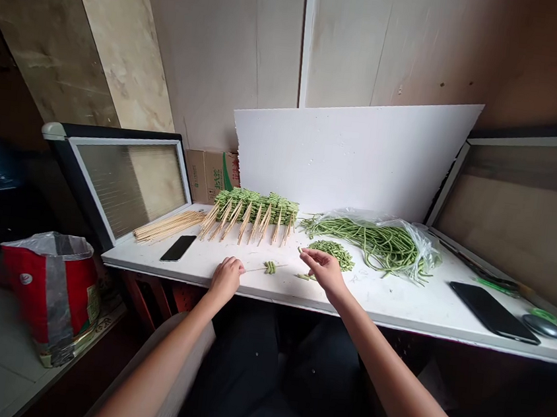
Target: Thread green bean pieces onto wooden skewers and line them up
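Observation:
My left hand (226,277) is closed around one end of a thin wooden skewer (254,270) above the table's front edge. Several short green bean pieces (270,268) are threaded across the skewer, and its tip sticks out to the right of them. Between the fingertips of my right hand (323,267) is a short piece of green bean (300,250), held apart from the skewer tip. Just behind this hand lies a heap of cut bean pieces (336,253); a few loose pieces (305,276) lie below the fingers.
Finished bean skewers (259,205) are stacked at the back, handles forward. Bare skewers (170,225) and a phone (179,248) lie left. Long beans (384,243) spill from a plastic bag (428,247). Rightward are a black phone (491,312) and a mouse-like object (543,326). A red bag (31,289) stands left.

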{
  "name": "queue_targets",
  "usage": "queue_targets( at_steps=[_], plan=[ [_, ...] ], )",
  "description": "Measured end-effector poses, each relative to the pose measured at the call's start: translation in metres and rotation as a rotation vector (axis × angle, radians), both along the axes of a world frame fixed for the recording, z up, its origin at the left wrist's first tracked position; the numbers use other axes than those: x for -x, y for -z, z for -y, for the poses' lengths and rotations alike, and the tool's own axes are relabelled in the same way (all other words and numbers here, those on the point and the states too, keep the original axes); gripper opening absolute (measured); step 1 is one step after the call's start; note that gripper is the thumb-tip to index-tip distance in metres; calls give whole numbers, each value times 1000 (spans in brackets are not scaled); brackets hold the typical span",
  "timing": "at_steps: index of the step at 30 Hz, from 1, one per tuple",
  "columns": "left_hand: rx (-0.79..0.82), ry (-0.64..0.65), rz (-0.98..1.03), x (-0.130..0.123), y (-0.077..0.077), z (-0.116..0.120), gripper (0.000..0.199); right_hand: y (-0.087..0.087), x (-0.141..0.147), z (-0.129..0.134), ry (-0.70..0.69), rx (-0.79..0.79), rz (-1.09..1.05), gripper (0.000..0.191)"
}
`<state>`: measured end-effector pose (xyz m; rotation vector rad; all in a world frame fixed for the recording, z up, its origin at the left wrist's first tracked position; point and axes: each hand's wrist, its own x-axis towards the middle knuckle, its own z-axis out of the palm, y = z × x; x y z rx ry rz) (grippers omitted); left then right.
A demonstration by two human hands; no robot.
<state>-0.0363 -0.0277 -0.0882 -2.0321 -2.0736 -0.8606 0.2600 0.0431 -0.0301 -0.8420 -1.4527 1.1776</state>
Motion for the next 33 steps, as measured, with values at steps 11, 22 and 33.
queue_targets(
  at_steps=[11,22,33],
  plan=[
    [-271,45,232,2,-57,37,16,-19,-10,2,-133,266,-300,35],
    [-417,102,185,-18,-70,50,17,-29,-1,18,-275,351,-561,26],
    [-442,92,144,-22,-66,51,15,-25,5,20,-260,338,-534,22]
  ],
)
